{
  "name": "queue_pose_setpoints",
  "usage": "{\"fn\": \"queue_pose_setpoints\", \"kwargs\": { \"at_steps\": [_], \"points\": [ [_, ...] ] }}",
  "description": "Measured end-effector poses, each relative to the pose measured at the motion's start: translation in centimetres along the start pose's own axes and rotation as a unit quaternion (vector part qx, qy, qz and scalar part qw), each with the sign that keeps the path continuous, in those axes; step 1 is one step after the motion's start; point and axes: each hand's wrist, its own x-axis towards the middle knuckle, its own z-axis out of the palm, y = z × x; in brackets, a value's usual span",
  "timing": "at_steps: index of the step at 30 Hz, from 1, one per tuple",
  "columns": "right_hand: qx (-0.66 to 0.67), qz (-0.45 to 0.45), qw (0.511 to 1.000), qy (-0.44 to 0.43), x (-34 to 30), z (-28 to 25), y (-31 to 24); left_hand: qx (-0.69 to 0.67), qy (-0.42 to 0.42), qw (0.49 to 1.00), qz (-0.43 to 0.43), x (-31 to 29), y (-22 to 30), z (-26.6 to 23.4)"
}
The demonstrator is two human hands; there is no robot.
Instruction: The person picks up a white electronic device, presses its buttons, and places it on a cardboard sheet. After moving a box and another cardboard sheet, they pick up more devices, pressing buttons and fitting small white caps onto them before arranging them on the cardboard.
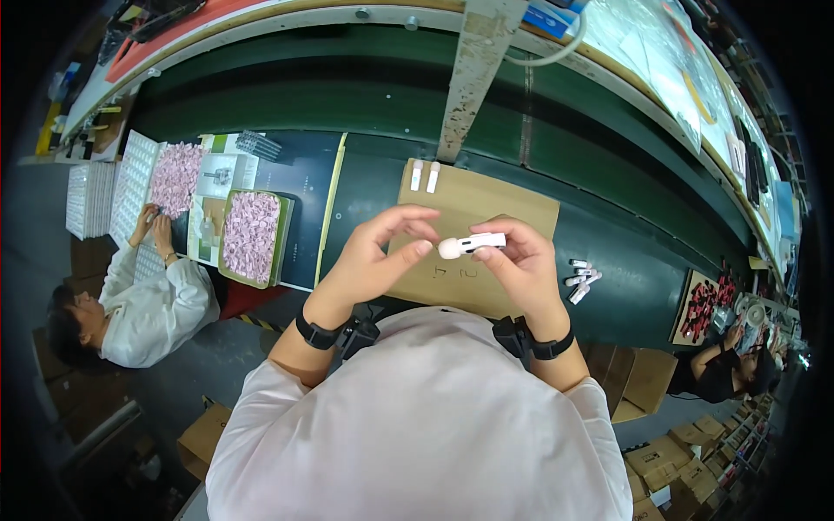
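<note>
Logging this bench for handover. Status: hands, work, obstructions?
Right hand holding white wand. Left hand open, empty, near its round end. Two similar pieces on cardboard beyond, not in the way.

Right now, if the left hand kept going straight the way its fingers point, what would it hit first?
Likely the rounded tip of the white wand-shaped device held in the right hand; the left hand might pass above or below it, as depth is unclear.

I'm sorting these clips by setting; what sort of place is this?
Probably a factory assembly workshop: there's a long green workbench, a green-rimmed tray heaped with small pink parts, and a co-worker in white at the left.
</note>
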Motion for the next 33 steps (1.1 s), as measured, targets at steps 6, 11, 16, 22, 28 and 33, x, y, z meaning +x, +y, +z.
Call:
{"fn": "queue_pose_setpoints", "kwargs": {
  "at_steps": [6, 11, 16, 22, 28, 33],
  "points": [
    [-0.05, -0.072, 0.996, -0.025, -2.2, 0.1, -1.5, 0.005, -0.033, 0.999, 0.002, -1.3, 3.7, 2.4],
    [0.035, -0.003, 0.999, -0.017, -3.6, -0.5, -1.8, 0.105, -0.018, 0.982, 0.158, -1.2, 3.7, 2.8],
    [-0.092, -0.064, 0.993, -0.019, -4.7, -0.6, -2.1, 0.143, -0.006, 0.971, 0.192, -1.7, 4.3, 3.2],
    [-0.186, -0.178, 0.966, -0.032, -5.1, -0.4, -2.7, 0.109, -0.015, 0.988, 0.111, -2.1, 5.9, 3.9],
    [-0.158, -0.139, 0.978, 0.001, -5.6, 0.4, -2.8, 0.118, -0.004, 0.972, 0.202, -2.0, 5.5, 3.7],
    [-0.173, -0.164, 0.971, -0.016, -5.5, 0.5, -3.0, 0.116, 0.003, 0.967, 0.228, -2.2, 5.5, 3.5]
  ]
}}
